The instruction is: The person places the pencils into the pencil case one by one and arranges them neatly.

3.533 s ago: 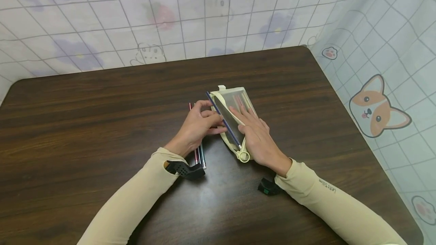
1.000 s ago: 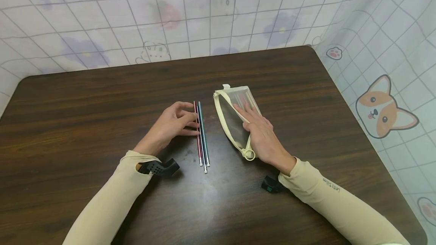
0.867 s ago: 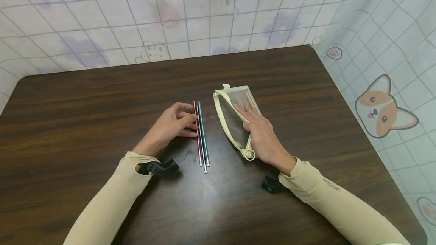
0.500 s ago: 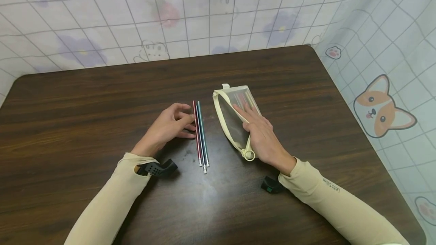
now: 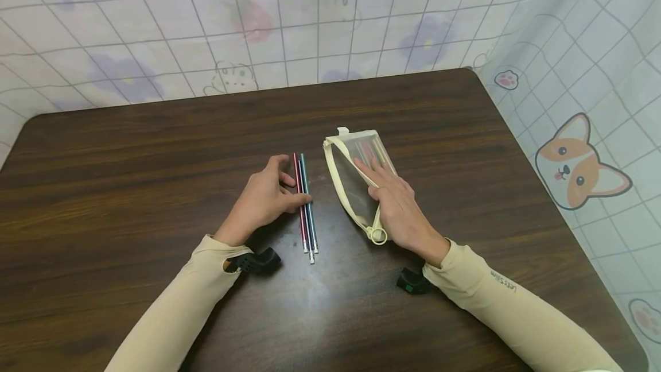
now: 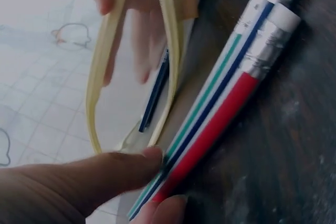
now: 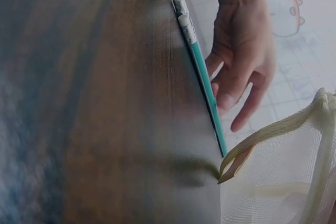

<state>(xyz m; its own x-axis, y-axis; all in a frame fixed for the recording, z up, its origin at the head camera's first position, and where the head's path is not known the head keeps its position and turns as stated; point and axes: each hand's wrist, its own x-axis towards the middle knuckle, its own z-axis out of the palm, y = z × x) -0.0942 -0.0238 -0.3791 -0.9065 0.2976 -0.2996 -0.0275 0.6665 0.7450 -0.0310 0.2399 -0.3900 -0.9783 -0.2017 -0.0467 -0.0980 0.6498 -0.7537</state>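
Note:
Three pencils lie side by side on the table: a red pencil (image 6: 220, 119), a navy pencil (image 6: 231, 67) and a teal pencil (image 7: 206, 88), silver ferrules and white erasers toward the body. Over them is my left hand (image 5: 263, 194); its straight thumb crosses above the bundle, and its other fingertips are at the red pencil's left side. My right hand (image 5: 395, 202) lies flat on a cream mesh pencil case (image 5: 333, 174), thumb by the zipper edge. The case's mouth gapes toward the left hand. Inside, a dark blue pencil (image 6: 156, 93) shows, and pinkish sticks (image 5: 368, 148) show through the mesh.
The dark wooden table (image 5: 155, 188) extends around both hands. A zipper ring (image 5: 378, 236) hangs at the case's near end. Each wrist wears a black camera, the left camera (image 5: 258, 260) and the right camera (image 5: 413, 281). A patterned curtain (image 5: 206, 22) borders the table behind and right.
Earlier, my left hand held a blue pencil at the case's mouth; that pencil is now inside. The left hand returned left to the pencils, and its thumb has just swung across them. Right hand stays.

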